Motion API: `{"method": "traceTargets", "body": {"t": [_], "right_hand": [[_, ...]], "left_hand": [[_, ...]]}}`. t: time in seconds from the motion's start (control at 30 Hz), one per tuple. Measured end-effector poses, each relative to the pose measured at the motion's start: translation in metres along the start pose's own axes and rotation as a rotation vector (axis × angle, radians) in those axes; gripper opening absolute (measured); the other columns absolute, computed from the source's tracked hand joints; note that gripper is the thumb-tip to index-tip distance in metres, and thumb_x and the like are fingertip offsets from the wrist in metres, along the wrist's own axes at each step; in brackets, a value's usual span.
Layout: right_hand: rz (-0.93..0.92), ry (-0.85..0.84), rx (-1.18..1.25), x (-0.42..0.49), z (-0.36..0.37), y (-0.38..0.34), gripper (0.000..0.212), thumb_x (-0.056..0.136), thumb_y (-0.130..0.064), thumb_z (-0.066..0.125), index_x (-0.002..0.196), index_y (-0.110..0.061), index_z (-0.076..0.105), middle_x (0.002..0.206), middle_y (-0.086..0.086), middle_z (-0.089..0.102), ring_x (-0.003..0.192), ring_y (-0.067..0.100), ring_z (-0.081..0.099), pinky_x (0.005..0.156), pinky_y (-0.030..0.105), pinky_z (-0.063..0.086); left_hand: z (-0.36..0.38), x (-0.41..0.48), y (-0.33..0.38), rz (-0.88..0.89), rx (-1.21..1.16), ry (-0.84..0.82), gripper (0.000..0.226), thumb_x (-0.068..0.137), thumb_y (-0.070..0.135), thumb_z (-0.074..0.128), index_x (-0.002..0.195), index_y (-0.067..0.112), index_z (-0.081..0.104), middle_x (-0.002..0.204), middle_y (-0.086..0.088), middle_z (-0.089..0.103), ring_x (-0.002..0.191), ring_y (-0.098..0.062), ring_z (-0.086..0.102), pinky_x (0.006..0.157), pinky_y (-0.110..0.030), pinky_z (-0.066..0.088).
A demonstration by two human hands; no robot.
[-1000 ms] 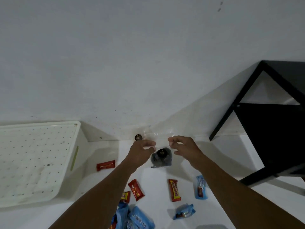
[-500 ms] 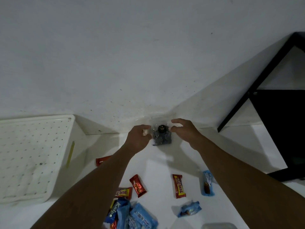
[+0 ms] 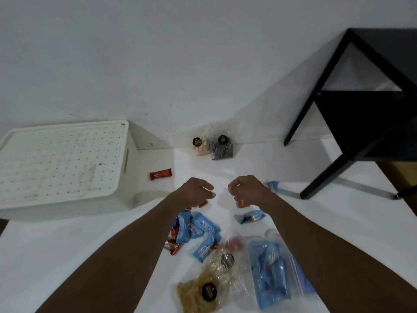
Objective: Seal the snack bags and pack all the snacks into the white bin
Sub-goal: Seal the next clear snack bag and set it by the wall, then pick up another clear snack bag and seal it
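My left hand (image 3: 196,192) and right hand (image 3: 248,190) hover side by side over the white surface, fingers loosely curled, holding nothing. Beyond them, against the wall, stand two clear snack bags with black round labels: one of pale pink pieces (image 3: 199,146) and one of dark pieces (image 3: 223,149), touching each other. The white bin (image 3: 63,163) sits at the left with its perforated face up. Near me lie a clear bag of beige snacks (image 3: 203,290), another crumpled clear bag (image 3: 226,260), and a pile of blue wrapped snacks (image 3: 196,229).
A red bar (image 3: 160,173) lies beside the bin. More small red and blue wrappers lie under and around my hands. A clear tray of blue packets (image 3: 270,274) sits at the lower right. A black table frame (image 3: 352,109) stands at the right.
Both hands let go of the dark snack bag, which now stands by the wall beside the pink one. My hands drew back toward me, and the view tilted down.
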State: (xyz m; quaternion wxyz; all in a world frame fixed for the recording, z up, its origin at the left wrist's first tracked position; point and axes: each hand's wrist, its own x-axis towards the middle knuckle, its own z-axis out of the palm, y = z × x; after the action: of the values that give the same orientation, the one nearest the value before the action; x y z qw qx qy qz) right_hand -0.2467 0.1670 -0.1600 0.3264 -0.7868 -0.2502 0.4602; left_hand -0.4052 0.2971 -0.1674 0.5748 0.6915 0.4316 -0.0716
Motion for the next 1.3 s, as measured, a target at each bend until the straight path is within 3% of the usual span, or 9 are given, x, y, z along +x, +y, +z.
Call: {"method": "traceTargets", "body": {"t": [0.13,0.3,0.43,0.6,0.67,0.83,0.93,1.1,1.3], "right_hand": [[0.062,0.053,-0.225,-0.037,0.023,0.047,0.002,0.085,-0.020,0.067,0.086,-0.021,0.069,0.091,0.005,0.068,0.077,0.018,0.061,0.063,0.022,0.044],[0.084,0.162,-0.387,-0.069,0.043,0.093,0.013,0.081,-0.024,0.068,0.094,-0.022,0.067,0.114,0.001,0.067,0.110,0.021,0.062,0.085,0.024,0.042],[0.085,0.224,-0.413,-0.082,0.058,0.107,0.030,0.083,-0.022,0.070,0.112,-0.017,0.063,0.119,0.003,0.066,0.112,0.021,0.060,0.089,0.024,0.042],[0.059,0.262,-0.366,-0.085,0.067,0.108,0.023,0.085,-0.010,0.065,0.106,-0.014,0.073,0.120,0.006,0.067,0.111,0.022,0.063,0.093,0.029,0.050],[-0.005,0.185,-0.341,-0.088,0.067,0.097,0.023,0.086,-0.005,0.062,0.104,-0.008,0.077,0.111,0.010,0.073,0.102,0.022,0.068,0.082,0.023,0.051],[-0.078,0.023,-0.173,-0.092,0.058,0.057,0.012,0.091,-0.007,0.064,0.095,-0.003,0.075,0.084,0.013,0.073,0.072,0.027,0.072,0.072,0.043,0.062],[-0.106,-0.002,-0.179,-0.090,0.048,0.027,0.013,0.090,-0.006,0.065,0.097,-0.001,0.074,0.087,0.013,0.074,0.071,0.018,0.071,0.070,0.037,0.061],[-0.181,-0.010,-0.150,-0.093,0.026,-0.027,0.010,0.087,-0.012,0.070,0.092,-0.005,0.076,0.081,0.009,0.070,0.069,0.013,0.063,0.061,0.028,0.050],[-0.289,0.094,0.003,-0.100,0.010,-0.073,0.023,0.087,-0.024,0.072,0.095,-0.003,0.072,0.081,0.004,0.071,0.076,0.012,0.062,0.068,0.027,0.047]], "left_hand": [[0.035,-0.017,-0.029,-0.008,0.057,-0.102,0.030,0.084,0.012,0.077,0.112,0.006,0.068,0.080,-0.006,0.067,0.064,-0.013,0.056,0.052,-0.018,0.045],[0.072,-0.032,-0.060,0.014,0.174,-0.147,0.035,0.083,0.009,0.075,0.117,0.005,0.067,0.112,-0.013,0.071,0.085,-0.016,0.066,0.068,-0.016,0.054],[0.084,-0.037,-0.075,0.026,0.161,-0.169,0.054,0.071,0.019,0.083,0.119,0.005,0.064,0.106,-0.015,0.072,0.100,-0.031,0.070,0.095,-0.046,0.055],[0.087,-0.043,-0.077,0.092,0.215,-0.142,0.059,0.079,0.022,0.081,0.131,0.012,0.055,0.115,-0.003,0.064,0.111,-0.023,0.063,0.095,-0.035,0.052],[0.078,-0.046,-0.073,0.156,0.226,-0.106,0.060,0.081,0.025,0.081,0.134,0.017,0.055,0.120,0.004,0.054,0.119,-0.017,0.056,0.093,-0.029,0.048],[0.038,-0.054,-0.053,0.285,0.252,-0.135,0.019,0.083,0.017,0.078,0.101,0.012,0.076,0.094,-0.001,0.073,0.086,-0.013,0.065,0.082,-0.031,0.055],[0.015,-0.063,-0.039,0.303,0.218,-0.112,0.006,0.081,0.015,0.079,0.086,0.017,0.076,0.089,-0.006,0.074,0.078,-0.012,0.066,0.079,-0.030,0.059],[-0.025,-0.089,-0.008,0.297,-0.063,-0.047,0.013,0.084,0.009,0.077,0.090,0.000,0.073,0.076,-0.010,0.070,0.063,-0.015,0.064,0.047,-0.012,0.045],[-0.075,-0.103,0.017,0.315,-0.282,0.066,0.011,0.081,0.023,0.079,0.088,0.016,0.076,0.080,0.001,0.072,0.074,-0.016,0.059,0.068,-0.028,0.043]]}}
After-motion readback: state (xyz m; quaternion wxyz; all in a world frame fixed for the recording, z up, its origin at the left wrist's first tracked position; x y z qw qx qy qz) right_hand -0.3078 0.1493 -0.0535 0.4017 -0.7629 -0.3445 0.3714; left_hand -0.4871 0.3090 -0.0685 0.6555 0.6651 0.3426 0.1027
